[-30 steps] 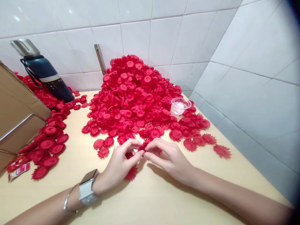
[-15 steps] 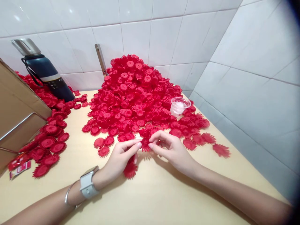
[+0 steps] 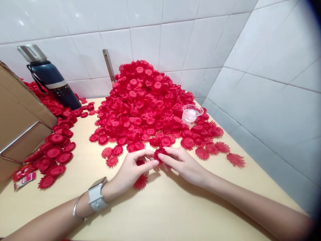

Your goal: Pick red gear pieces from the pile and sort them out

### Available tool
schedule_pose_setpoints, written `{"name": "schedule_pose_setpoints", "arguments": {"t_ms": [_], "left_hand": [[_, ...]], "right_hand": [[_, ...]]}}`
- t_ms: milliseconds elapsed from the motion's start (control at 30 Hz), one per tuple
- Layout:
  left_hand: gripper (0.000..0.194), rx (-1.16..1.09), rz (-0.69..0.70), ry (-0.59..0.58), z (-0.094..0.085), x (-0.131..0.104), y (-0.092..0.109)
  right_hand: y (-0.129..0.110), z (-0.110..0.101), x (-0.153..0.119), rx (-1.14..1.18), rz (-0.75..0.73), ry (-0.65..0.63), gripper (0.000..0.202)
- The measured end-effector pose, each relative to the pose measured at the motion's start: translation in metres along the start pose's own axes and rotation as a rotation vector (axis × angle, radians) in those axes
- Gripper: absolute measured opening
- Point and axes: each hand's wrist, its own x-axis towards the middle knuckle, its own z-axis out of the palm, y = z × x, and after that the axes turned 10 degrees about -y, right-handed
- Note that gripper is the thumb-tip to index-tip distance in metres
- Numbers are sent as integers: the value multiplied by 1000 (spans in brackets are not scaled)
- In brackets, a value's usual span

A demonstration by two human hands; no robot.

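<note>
Flowers [image 3: 144, 110], red and fringed, are heaped in a tall pile on a pale table [image 3: 175, 214] against a white tiled wall [image 3: 175, 43]. In front of the pile, near the middle of the view, a single small flower [image 3: 159, 151] is between a person's two bare hands. The right hand [image 3: 185, 165] pinches it, thumb in front. The left hand [image 3: 132, 167] is curled, its thumb and fingertips at the flower's left edge; whether they grip it cannot be told. Another bloom [image 3: 140, 182] shows just below the left hand. The left wrist wears a watch [image 3: 97, 197] with a light strap and a silver bracelet [image 3: 76, 205]. A clear plastic cup [image 3: 192, 115] sits at the pile's right side. At left, a dark blue bottle [image 3: 54, 78] stands among more flowers, behind a cardboard box [image 3: 22, 113]; a small packet [image 3: 25, 180] lies near the box.
</note>
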Motion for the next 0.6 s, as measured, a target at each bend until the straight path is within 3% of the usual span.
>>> {"name": "schedule_pose_setpoints", "arguments": {"t_ms": [200, 367, 600], "left_hand": [[17, 24, 29, 108, -3, 2, -1], [16, 144, 52, 17, -3, -1, 0], [10, 215, 158, -6, -4, -2, -1]], "right_hand": [[5, 0, 0, 106, -21, 32, 33], [9, 2, -1, 211, -18, -18, 38], [12, 4, 0, 275, -62, -167, 40]]}}
